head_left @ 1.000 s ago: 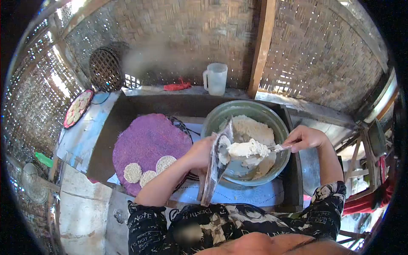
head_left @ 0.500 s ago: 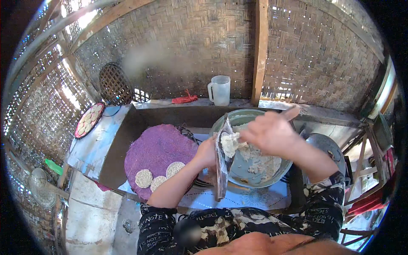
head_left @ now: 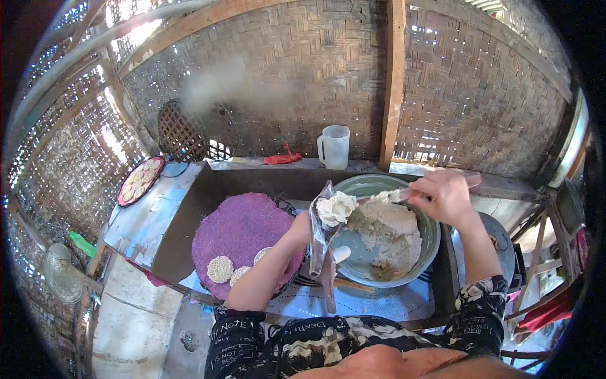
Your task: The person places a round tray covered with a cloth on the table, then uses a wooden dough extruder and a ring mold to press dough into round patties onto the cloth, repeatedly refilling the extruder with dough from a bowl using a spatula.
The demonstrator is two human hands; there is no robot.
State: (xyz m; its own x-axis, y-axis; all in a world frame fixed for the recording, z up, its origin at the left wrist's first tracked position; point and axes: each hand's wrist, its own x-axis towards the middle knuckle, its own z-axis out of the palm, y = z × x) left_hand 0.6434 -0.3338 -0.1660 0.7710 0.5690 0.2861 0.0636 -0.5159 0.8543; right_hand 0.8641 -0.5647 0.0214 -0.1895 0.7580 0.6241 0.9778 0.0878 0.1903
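Observation:
My left hand (head_left: 303,230) is closed around a wooden two-armed press (head_left: 317,249), its arms spread apart below, with a pale plug (head_left: 341,254) between them. A lump of whitish dough (head_left: 336,208) sits in the top of the press. In my right hand (head_left: 445,197) is a wooden spatula (head_left: 471,180); its dough-smeared tip points left toward the lump. Below my right hand stands a wide basin (head_left: 430,258) holding more dough (head_left: 394,230). Left of my left hand, pale strand-patterned rounds (head_left: 220,269) lie on a purple mat (head_left: 243,224); my forearm partly covers them.
A long dark trough (head_left: 189,208) surrounds the mat and basin. On the back ledge are a plastic jug (head_left: 336,146) and a red bag (head_left: 283,157). A tray of rounds (head_left: 140,181) is at the left, and a round metal lid (head_left: 492,237) is right of the basin.
My right hand has moved right, away from the press, drawing the spatula back from the dough. The lower arms of the press now show spread apart, with the plug visible.

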